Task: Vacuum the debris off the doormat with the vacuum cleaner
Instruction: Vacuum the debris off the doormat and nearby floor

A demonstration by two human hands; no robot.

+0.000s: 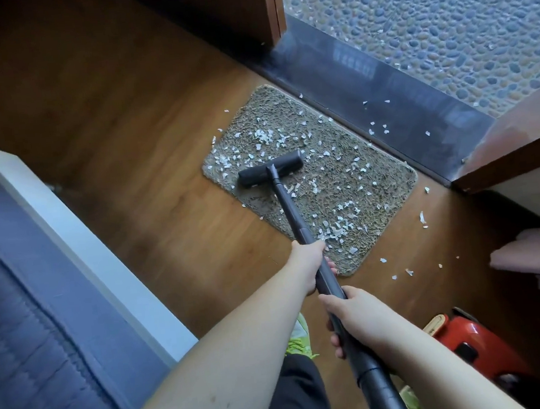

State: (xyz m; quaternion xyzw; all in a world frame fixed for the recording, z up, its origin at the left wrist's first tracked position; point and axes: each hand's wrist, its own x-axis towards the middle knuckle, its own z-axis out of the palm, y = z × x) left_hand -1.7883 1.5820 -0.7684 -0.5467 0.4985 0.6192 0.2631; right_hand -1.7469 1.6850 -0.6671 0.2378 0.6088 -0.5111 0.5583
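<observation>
So the person holds the long black tube [291, 214] of the vacuum cleaner with both hands. The left hand [307, 266] is further down the tube, with its fingers wrapped around it. The right hand [352, 315] is higher up, closer to the body, and its fingers curl around the tube too. Two hands, one low and one high, likely make it easy to push, pull and steer.

The flat black head [270, 168] sits on the doormat [342, 177], near its far left part. Little white bits [339, 224] lie all over the mat, so most of the job looks not done yet. Some bits lie on the wood floor [162, 198] beside the mat and on the dark sill [395, 116] by the door.

The mat sits just beside the sill, so the head has little room on that side. There is more open floor on the left. The red vacuum body [473, 339] sits near the right arm, and a blue couch [25, 310] is on the left, well apart from the mat.
</observation>
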